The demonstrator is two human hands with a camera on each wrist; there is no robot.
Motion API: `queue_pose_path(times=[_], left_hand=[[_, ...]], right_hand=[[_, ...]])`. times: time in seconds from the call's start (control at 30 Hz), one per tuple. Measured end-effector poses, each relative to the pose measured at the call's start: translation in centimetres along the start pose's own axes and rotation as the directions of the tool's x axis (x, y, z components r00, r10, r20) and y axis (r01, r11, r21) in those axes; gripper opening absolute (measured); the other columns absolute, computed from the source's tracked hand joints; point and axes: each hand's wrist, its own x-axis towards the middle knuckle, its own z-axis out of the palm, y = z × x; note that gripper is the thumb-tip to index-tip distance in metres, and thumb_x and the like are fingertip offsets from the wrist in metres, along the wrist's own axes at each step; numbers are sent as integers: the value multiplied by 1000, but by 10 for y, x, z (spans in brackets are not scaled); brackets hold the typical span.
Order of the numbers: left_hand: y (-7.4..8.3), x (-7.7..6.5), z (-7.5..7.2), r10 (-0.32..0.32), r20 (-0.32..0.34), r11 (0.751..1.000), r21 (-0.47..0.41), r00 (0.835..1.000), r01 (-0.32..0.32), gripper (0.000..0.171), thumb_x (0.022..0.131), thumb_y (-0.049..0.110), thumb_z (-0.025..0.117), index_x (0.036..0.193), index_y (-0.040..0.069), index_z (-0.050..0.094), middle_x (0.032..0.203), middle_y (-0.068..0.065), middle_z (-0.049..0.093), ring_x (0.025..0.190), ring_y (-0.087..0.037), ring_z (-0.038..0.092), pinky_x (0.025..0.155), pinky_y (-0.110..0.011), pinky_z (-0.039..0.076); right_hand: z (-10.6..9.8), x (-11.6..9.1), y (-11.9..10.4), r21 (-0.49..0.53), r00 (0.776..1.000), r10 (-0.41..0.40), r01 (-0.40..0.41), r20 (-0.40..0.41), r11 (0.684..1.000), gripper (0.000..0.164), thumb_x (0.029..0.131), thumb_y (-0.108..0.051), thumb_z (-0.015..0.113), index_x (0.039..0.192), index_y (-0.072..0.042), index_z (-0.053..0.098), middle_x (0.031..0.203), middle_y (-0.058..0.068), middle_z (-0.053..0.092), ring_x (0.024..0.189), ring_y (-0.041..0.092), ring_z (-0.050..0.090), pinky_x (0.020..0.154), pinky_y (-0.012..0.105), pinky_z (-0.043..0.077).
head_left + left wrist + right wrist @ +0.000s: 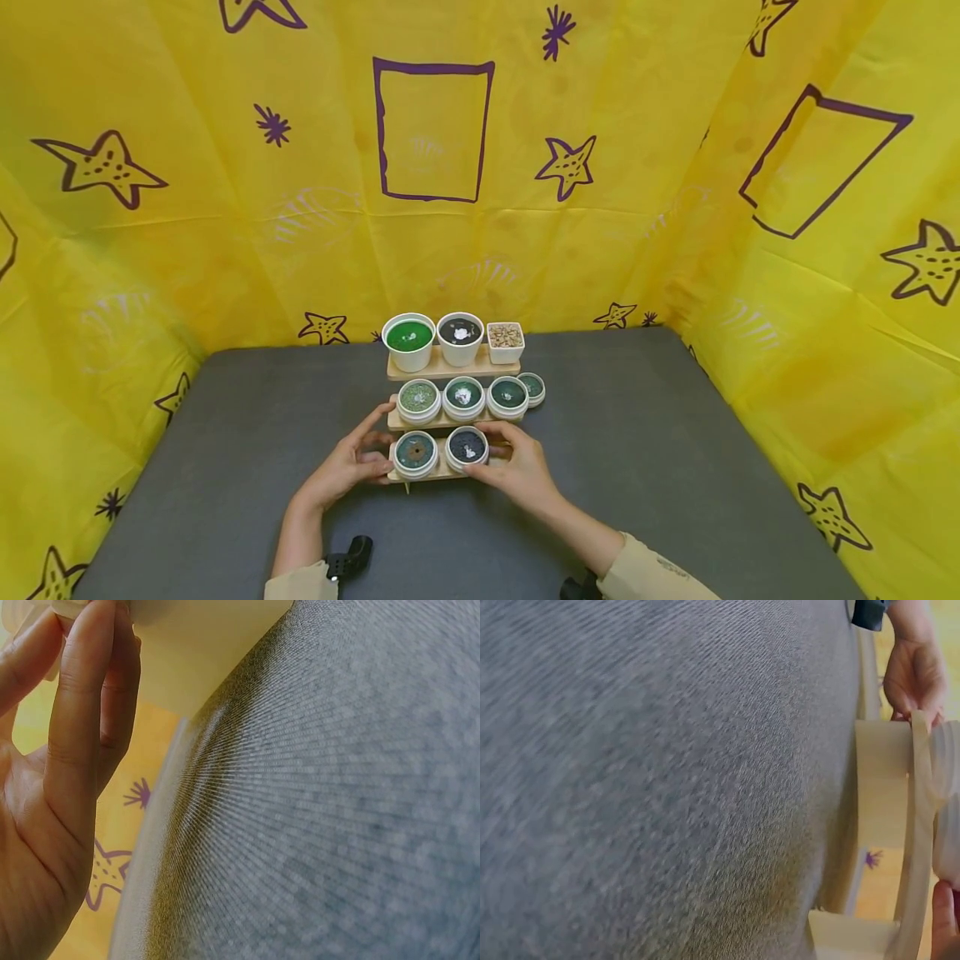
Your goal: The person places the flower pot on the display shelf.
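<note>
A three-tier wooden stand point(381, 371) carries white cups with green and dark contents. At the lowest tier point(917, 847), my left hand point(337, 473) pinches the board's left end, its thumb at the edge and index finger reaching up toward the middle tier. My right hand point(521, 471) holds a white cup of dark filling point(467, 446) between thumb and fingers, on the right part of that tier. Beside it sits a cup with a brown-centred teal surface point(415, 452). In the left wrist view the left fingers point(79, 705) close on a pale edge at the top.
Three cups stand on the middle tier, including a speckled green one point(418, 398). On the top tier are a bright green cup point(409, 337), a dark one point(461, 332) and a square bowl of pale bits point(506, 337). A small green cup point(532, 387) stands right of the middle tier. Yellow cloth surrounds the grey table point(637, 467).
</note>
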Motion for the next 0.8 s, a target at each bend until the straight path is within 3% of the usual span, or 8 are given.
queue_pose_path(times=[0.8], left_hand=[[0, -1, 0, 22, 15, 1000, -18, 1000, -22, 90, 91, 2, 66, 159, 22, 11, 128, -41, 38, 79, -5, 67, 70, -27, 61]], right_hand=[[4, 1, 0, 48, 999, 48, -48, 2, 998, 56, 67, -7, 90, 118, -7, 68, 118, 14, 70, 105, 29, 69, 87, 20, 57]])
